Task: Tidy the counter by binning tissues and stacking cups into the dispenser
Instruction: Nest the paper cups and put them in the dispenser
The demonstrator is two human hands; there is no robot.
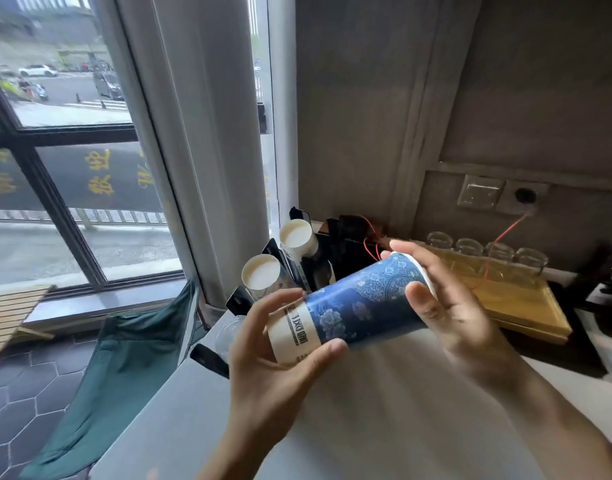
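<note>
A: State of the hands?

B: Both are closed on one blue paper cup [353, 306], held tilted above the counter [384, 410]. My left hand [273, 355] wraps the narrow white-banded base, thumb underneath, fingers curled over the top. My right hand [449, 306] grips the rim end, thumb pressed on the blue wall, fingers over the mouth.

A: What lies around it?

B: Just behind the cup is the black dispenser [318, 268]. Two stacks of white cups [263, 275] project from it with their mouths toward me. Clear plastic lids sit low beside my left hand, partly hidden. To the right, a wooden tray [526, 306] carries a row of glass jars [498, 254]; a thin red wire [505, 230] runs over them toward a wall socket [524, 195].

A: Surface and room?

B: Pale counter, grey wall, white column [214, 133], large window [55, 133] facing a street, green fabric [124, 358] over a hexagon-tiled floor.
</note>
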